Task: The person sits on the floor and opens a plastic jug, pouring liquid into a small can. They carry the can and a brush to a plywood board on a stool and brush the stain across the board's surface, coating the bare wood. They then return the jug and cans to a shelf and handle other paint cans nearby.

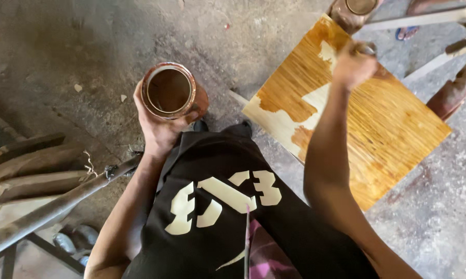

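My left hand is wrapped around an open round can of brown stain, held upright in front of my chest. My right hand is closed on a brush handle at the far side of a square plywood board. Most of the board is coated orange-brown. Pale bare patches remain near its left corner and upper middle. The brush's bristles are hidden behind my hand.
Another brown can stands past the board's far corner. Metal bars and a brown leg-like post lie at the upper right. Wooden frames and a metal pipe lie on the concrete floor at left.
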